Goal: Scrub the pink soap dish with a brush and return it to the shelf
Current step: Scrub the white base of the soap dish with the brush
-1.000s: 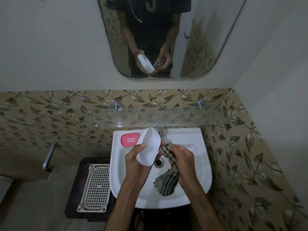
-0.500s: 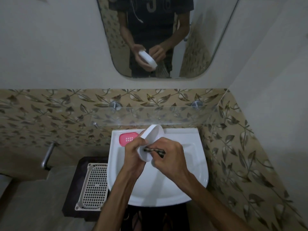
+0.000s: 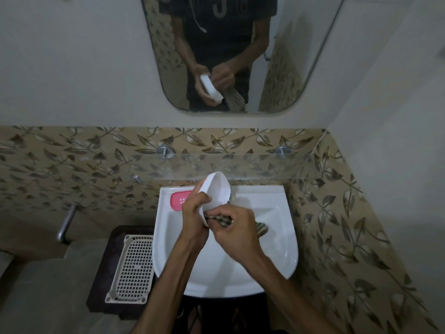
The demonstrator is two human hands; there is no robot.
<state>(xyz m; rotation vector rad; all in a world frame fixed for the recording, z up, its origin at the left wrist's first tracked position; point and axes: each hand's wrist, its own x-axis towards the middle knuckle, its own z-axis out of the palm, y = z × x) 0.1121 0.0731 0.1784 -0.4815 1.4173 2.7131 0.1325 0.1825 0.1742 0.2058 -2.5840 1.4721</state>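
Pink soap dish (image 3: 181, 200) lies flat on the basin's (image 3: 277, 242) back-left ledge, long axis running left-right, just beyond and left of the left hand (image 3: 194, 218), the nearer hand. Left fingers grip a white tray (image 3: 215, 190) tilted on edge over the bowl; right hand (image 3: 237, 231) pinches a checked cloth (image 3: 222, 219) against the tray's lower rim. Compared with a second ago, the cloth no longer dangles into the basin: it is bunched at the tray, and both hands sit closer together.

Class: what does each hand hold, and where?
Left hand grips the white dish tray by its lower end; right hand pinches the checked cloth near its top.
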